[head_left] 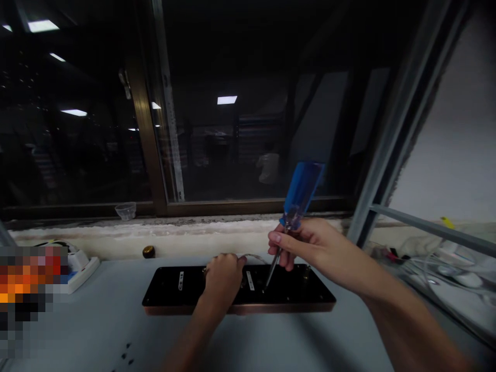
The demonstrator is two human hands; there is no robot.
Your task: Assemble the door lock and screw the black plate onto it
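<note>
A long black panel with a copper-coloured edge (pixel 166 297) lies flat on the grey table. My left hand (pixel 221 276) rests on its middle, fingers curled down and pressed on the panel beside a thin wire. My right hand (pixel 306 247) grips a screwdriver with a clear blue handle (pixel 300 194). The screwdriver stands tilted, its tip touching the panel just right of my left hand.
A white power strip (pixel 82 266) lies at the left on the table (pixel 77 330). A small dark round object (pixel 149 251) and a clear plastic cup (pixel 126 210) sit by the window sill. Cables and white parts (pixel 445 271) lie at the right. Small screws (pixel 126 354) lie near the front.
</note>
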